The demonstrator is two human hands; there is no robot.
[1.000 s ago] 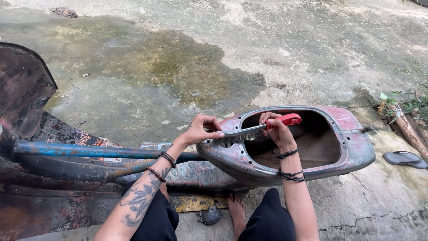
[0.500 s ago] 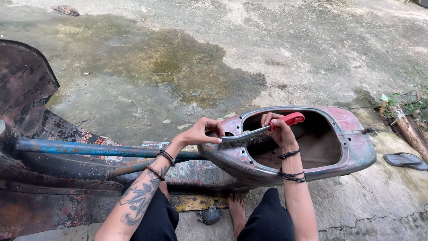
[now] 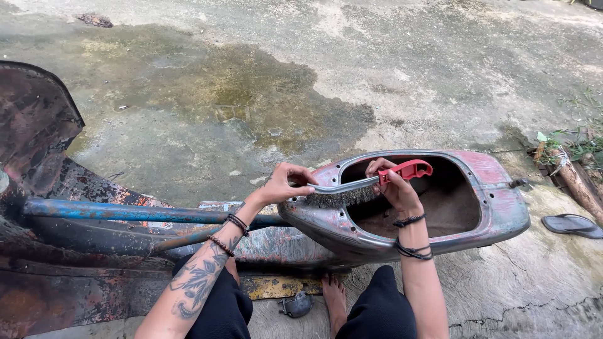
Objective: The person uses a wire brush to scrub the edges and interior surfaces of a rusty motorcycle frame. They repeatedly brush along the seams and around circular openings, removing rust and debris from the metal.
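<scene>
right hand (image 3: 394, 188): gripping red handle of wire brush (image 3: 364, 188)
left hand (image 3: 284, 183): fingers closed on brush tip, pressing down
brush: bristles on front rim of rusty scooter body shell (image 3: 496, 207), above open seat well
step: scrubbing rust off rim
next: needs firm two-handed strokes along edge
around: blue frame tube (image 3: 125, 212), wet concrete (image 3: 251, 94), sandal (image 3: 573, 225)

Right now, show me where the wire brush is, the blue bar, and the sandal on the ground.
wire brush (image 3: 342, 196), head view, on the bristles under its metal back.
blue bar (image 3: 125, 211), head view, midway along its painted length.
sandal (image 3: 571, 225), head view, on the dark sole at far right.
</scene>
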